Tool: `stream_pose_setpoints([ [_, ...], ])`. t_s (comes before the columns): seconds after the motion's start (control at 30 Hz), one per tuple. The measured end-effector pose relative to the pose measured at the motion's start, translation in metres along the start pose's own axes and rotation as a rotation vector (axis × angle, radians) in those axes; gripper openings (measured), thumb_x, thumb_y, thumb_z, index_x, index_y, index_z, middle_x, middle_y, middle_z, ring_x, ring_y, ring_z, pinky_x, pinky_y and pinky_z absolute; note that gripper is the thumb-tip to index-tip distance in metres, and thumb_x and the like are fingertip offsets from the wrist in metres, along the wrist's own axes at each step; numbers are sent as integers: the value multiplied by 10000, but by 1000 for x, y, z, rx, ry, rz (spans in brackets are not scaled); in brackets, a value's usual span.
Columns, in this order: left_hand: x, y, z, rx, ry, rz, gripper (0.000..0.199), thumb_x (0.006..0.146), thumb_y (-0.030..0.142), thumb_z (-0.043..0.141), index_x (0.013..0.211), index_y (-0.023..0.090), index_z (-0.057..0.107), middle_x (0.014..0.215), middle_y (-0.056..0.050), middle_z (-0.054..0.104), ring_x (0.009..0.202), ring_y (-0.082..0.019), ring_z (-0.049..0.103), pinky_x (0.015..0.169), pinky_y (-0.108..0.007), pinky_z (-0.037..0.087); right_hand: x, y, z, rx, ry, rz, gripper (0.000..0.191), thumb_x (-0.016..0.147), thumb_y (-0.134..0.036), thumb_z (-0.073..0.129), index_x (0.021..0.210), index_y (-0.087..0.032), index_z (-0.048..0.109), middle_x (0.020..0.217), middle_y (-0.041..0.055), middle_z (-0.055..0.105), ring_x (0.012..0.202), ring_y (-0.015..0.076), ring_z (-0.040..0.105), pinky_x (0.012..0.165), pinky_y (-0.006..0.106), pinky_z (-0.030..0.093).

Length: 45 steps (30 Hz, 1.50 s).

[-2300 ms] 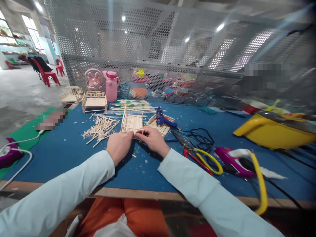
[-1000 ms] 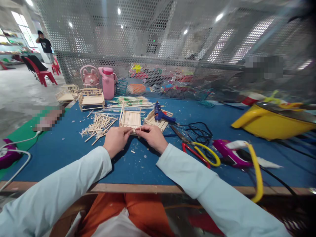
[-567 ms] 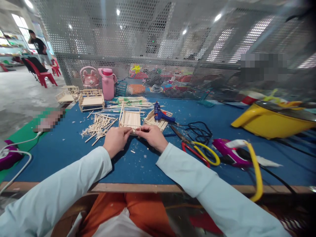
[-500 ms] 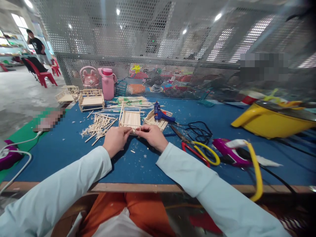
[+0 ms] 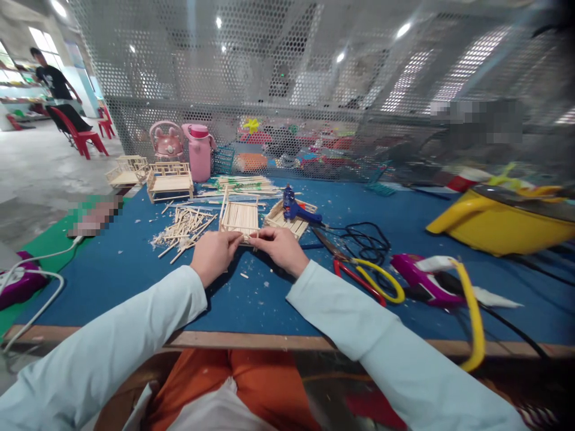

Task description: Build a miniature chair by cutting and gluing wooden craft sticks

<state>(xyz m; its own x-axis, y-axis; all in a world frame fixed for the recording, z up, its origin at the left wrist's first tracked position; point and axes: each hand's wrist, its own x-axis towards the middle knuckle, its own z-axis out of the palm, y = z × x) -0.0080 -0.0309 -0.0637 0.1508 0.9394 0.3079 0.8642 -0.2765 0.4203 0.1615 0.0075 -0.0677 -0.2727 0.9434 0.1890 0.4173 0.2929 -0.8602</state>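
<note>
A small frame of wooden sticks (image 5: 241, 215), with a slatted base and a raised back, stands on the blue tabletop in front of me. At its near edge my left hand (image 5: 213, 254) pinches with thumb and forefinger. My right hand (image 5: 283, 248) pinches close beside it, at the frame's near right corner. The fingers hide what lies between them, so the exact piece cannot be made out. Just right of the frame, a blue glue gun (image 5: 294, 206) rests on another stick piece (image 5: 278, 220). Loose short sticks (image 5: 186, 227) are heaped to the left.
Finished-looking stick models (image 5: 171, 179) stand at the back left beside a pink bottle (image 5: 200, 152). Scissors (image 5: 359, 275) with red and yellow handles, a black cable (image 5: 366, 236), a purple tool (image 5: 424, 278) and a yellow container (image 5: 498, 221) lie rightward. A perforated metal screen (image 5: 287, 78) closes the back.
The view has shifted slightly, moving everything a little right in the picture. Both hands stay pinched at the frame's near edge. The person in the background has changed posture.
</note>
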Motion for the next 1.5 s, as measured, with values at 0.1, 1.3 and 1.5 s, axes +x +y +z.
stream_pose_setpoints([
  [0.1, 0, 0, 0, -34, 6, -1, 350, 922, 359, 435, 927, 202, 747, 594, -48, 676, 568, -159, 570, 597, -247, 342, 0, 0, 0, -1, 3, -6, 266, 662, -383, 665, 734, -133, 722, 603, 5, 635, 544, 109, 489, 565, 248, 377],
  [1.3, 8, 7, 13, -533, -40, -66, 304, 868, 316, 484, 913, 154, 737, 504, 19, 587, 435, -91, 489, 480, -193, 345, -1, -5, 1, -491, 76, -355, 86, 758, -162, 564, 680, -169, 600, 621, 4, 535, 624, 144, 485, 616, 259, 331],
  [1.5, 9, 7, 7, -518, -72, -55, 283, 852, 327, 506, 810, 142, 715, 513, 11, 593, 454, -96, 498, 495, -198, 350, -2, -1, 2, -490, 157, -328, 419, 747, -213, 559, 1152, -146, 474, 710, -23, 547, 579, 132, 480, 581, 239, 360],
])
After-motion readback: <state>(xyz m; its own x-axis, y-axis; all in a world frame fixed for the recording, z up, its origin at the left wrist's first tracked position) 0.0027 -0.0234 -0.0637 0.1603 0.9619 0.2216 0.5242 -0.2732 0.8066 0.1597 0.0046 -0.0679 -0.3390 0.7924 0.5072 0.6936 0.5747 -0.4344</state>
